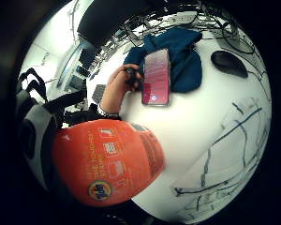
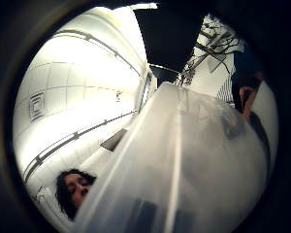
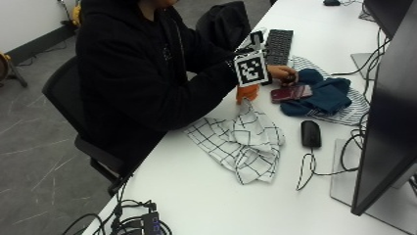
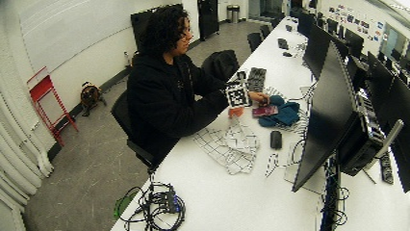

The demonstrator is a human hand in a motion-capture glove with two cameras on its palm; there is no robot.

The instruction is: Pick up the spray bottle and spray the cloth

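In the outside view my gloved right hand (image 3: 238, 84), mostly hidden, grips an orange spray bottle (image 3: 247, 93) just beyond the far edge of the white checked cloth (image 3: 241, 142). The cloth lies crumpled on the white table (image 3: 196, 196). In the little finger side palm view the bottle's orange body (image 1: 107, 164) sits close to the palm, with the checked cloth (image 1: 234, 150) on the table beside it. A translucent white part of the bottle (image 2: 194, 160) fills the thumb side palm view.
The bare left hand (image 3: 283, 73) rests on a phone (image 3: 291, 92) lying on a blue cloth (image 3: 322, 98). A black mouse (image 3: 311, 133) lies beside the checked cloth, a keyboard (image 3: 279, 46) farther back, and a monitor (image 3: 391, 112) stands along the table's right side.
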